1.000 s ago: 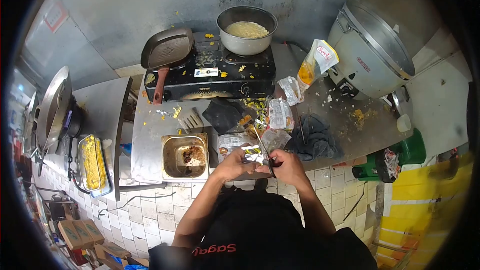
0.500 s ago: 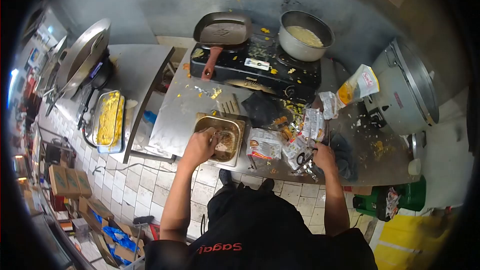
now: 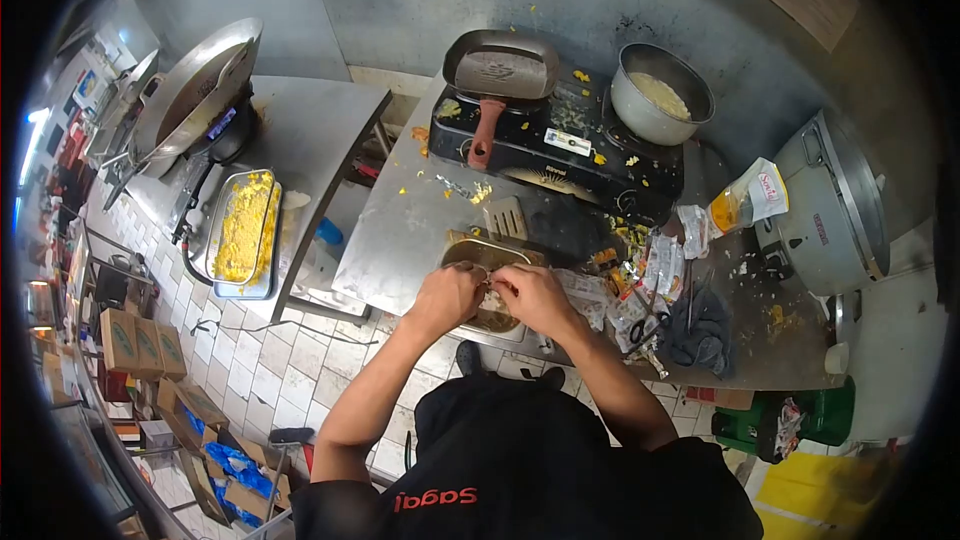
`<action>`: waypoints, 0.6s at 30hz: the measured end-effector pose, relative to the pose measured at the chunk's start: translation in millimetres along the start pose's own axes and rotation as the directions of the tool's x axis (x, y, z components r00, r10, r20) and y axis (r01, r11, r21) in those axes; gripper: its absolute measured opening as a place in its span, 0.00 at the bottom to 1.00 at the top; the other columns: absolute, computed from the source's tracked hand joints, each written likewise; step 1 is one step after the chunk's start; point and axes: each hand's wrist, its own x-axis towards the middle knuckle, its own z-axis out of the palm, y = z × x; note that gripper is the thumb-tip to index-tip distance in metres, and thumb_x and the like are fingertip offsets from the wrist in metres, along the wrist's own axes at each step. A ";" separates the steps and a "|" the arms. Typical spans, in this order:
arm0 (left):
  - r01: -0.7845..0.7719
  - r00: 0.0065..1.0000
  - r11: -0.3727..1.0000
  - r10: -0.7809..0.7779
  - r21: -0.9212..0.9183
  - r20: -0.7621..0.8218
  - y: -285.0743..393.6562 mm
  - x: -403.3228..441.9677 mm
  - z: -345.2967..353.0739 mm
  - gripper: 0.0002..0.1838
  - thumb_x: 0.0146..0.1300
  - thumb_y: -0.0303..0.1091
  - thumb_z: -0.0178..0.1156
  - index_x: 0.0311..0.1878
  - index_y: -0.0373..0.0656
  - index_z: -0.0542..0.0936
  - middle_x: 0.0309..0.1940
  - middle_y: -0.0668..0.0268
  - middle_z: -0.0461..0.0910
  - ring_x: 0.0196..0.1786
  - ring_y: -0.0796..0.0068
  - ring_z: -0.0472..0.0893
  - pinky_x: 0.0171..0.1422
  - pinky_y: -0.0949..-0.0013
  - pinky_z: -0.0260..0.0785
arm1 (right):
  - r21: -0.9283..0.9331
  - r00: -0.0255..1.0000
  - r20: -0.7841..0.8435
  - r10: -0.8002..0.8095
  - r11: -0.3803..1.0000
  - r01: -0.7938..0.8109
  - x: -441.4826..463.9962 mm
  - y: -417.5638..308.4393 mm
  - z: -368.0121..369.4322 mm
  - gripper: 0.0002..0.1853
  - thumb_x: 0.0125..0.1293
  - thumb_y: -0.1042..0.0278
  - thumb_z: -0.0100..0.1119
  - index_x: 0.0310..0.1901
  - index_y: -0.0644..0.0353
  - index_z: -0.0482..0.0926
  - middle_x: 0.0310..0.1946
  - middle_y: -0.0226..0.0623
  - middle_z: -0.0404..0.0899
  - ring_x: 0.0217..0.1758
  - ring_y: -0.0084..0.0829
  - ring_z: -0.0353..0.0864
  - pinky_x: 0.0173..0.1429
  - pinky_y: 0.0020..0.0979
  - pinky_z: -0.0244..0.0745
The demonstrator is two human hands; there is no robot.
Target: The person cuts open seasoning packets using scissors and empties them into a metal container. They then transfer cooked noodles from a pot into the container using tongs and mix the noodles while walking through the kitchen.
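Right hand has left the scissors [image 3: 641, 328], which it was touching half a second ago among the packets; it now joins the left over the steel tub. Camera angle has shifted too.

Head view, the only one; places taken from the steel tub [image 3: 500, 252]. Left hand [image 3: 450, 297] and right hand [image 3: 535, 298] meet above it, fingertips almost touching. Left fingers curled tight, right thumb and fingers pinched: both appear clamped on a small pale piece [image 3: 488, 281], mostly hidden, its kind too small to make out. The piece sits directly over the tub, likely so that anything coming off it drops inside rather than on the counter. Two-handed pinch suggests the piece needs steadying on one side while the other works it.

Right of the tub: torn packets [image 3: 662, 268], scissors lying with them, presumably left within easy reach. Dark cloth [image 3: 698, 332] bunched just past the scissors. Just beyond the tub, a slotted spatula [image 3: 506, 218] lies on the counter, near at hand for the stove.

Farther beyond: black stove [image 3: 590, 168] bearing a square pan [image 3: 500, 65], its handle turned toward the tub, probably for easy gripping; pot [image 3: 645, 118] to the pan's right, pale contents inside.
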 end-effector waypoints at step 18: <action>-0.079 0.997 0.916 0.074 -0.393 -0.027 -48.3 4.1 -10.7 0.24 0.56 0.17 0.55 0.59 0.43 0.76 0.47 0.50 0.81 0.47 0.45 0.80 0.49 0.51 0.75 | 0.010 0.971 0.084 0.225 0.974 -0.227 9.9 5.3 -0.4 0.08 0.61 0.71 0.64 0.42 0.60 0.84 0.33 0.43 0.85 0.37 0.39 0.87 0.41 0.34 0.79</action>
